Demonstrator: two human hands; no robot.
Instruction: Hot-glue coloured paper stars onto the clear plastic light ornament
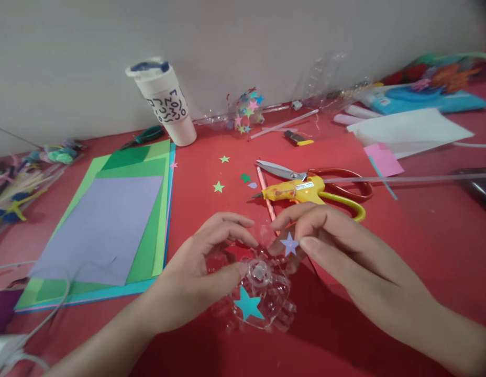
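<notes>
My left hand [199, 272] has its thumb and fingers curled round a clear plastic ornament [274, 301] with a knobbly, see-through body. A turquoise paper star [249, 304] sits on the ornament's near side. Between the thumb and forefinger of my right hand [341, 246] is a small lilac star [289, 244], just above the ornament's right side. Beyond my hands lie a yellow glue gun [301, 189], scissors with red handles [337, 175] and a pink striped straw [265, 191]. Loose light green stars [218, 186] and a dark green star [245, 178] are scattered nearby.
Coloured sheets, a lilac sheet [105, 225] on top, lie at left. A white tumbler [168, 104] stands behind them, near a star-covered ornament [249, 110]. A cutter [298, 138], white paper [411, 131] and pink paper [385, 159] lie at the right. A cable [64, 298] runs at the lower left.
</notes>
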